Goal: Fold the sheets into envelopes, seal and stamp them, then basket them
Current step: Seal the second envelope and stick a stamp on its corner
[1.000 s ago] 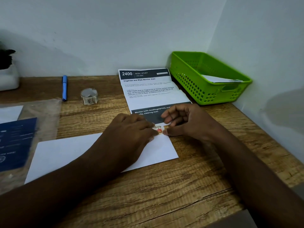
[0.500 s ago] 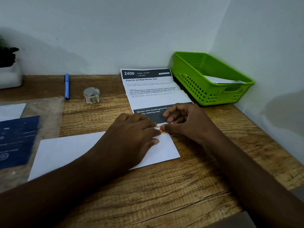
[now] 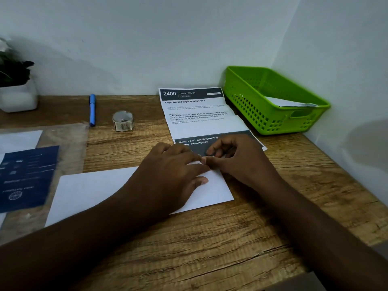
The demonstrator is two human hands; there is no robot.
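A white envelope [image 3: 90,185] lies flat on the wooden desk [image 3: 210,248] in front of me. My left hand [image 3: 168,171] rests palm down on its right half and holds it down. My right hand [image 3: 237,158] has its fingers curled, and its thumb tip presses on the envelope's top right corner, touching my left fingertips. The small stamp there is hidden under the fingers. A green basket [image 3: 262,114] stands at the back right corner with one white envelope [image 3: 289,102] inside.
A printed instruction sheet [image 3: 199,122] lies behind my hands, partly under them. A roll of tape [image 3: 122,120] and a blue pen [image 3: 92,109] lie further left. A plastic sleeve holding a dark blue card [image 3: 27,177] is at the left edge, with a white plant pot [image 3: 17,97] behind it.
The small coloured stamp seen between my fingertips earlier is now covered. My right thumb and left fingers have closed over it at the envelope's corner.
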